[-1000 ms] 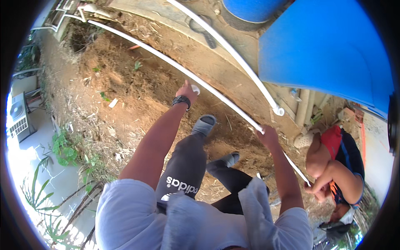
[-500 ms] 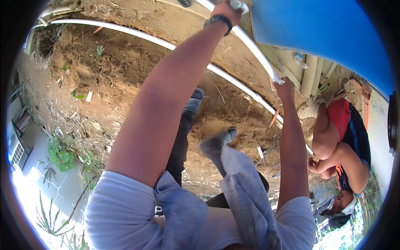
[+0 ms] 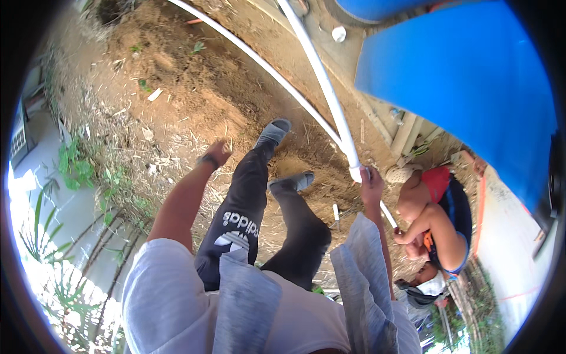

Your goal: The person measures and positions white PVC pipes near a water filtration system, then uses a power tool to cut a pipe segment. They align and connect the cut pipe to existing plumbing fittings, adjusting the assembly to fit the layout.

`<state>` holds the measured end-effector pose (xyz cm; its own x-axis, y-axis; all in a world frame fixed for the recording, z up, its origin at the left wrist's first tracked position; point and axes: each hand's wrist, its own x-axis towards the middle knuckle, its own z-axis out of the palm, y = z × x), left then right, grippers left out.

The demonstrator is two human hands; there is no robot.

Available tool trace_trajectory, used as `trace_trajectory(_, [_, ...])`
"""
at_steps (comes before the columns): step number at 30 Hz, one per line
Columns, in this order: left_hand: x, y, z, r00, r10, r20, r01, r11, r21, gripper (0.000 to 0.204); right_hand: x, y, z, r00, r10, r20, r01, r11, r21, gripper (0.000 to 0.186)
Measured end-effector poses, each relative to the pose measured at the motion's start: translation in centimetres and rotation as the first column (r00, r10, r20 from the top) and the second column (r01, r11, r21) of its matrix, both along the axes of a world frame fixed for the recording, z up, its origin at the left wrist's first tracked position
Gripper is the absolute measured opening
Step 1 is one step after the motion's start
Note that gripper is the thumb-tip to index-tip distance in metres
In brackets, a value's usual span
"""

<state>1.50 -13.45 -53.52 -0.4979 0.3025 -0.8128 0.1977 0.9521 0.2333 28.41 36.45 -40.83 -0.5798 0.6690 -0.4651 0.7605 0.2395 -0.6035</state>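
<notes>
My left hand hangs above the dirt with fingers loosely apart and nothing seen in it. My right hand grips the near end of a white pipe, at a white fitting. A second long white pipe runs beneath it across the dirt toward a crouching co-worker, whose hands are at its near end. A small white piece sits on the concrete ledge at the top.
Large blue containers stand at the upper right, beside a white wall and loose boards. A paved strip with plants runs along the left. My feet in grey slides rest on dug soil.
My left hand reached up to the ledge holding a white piece and has come back down without it. My right hand has moved from the lower pipe to the upper pipe's end.
</notes>
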Motion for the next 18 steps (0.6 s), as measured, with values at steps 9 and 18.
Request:
trace_trajectory(9, [23.3,-26.7,29.4,0.89,-0.145,0.432,0.311,0.885,-0.346,0.044,-17.0,-6.7,31.4,0.96,0.22,-0.175,-0.17,0.95,0.262,0.029])
trace_trajectory(18, [38.1,-33.1,27.7,0.695,0.58,0.425,-0.505,0.814,-0.286,0.055,-30.5,-11.2,53.5,0.929,0.334,-0.159,-0.159,0.747,0.645,0.034])
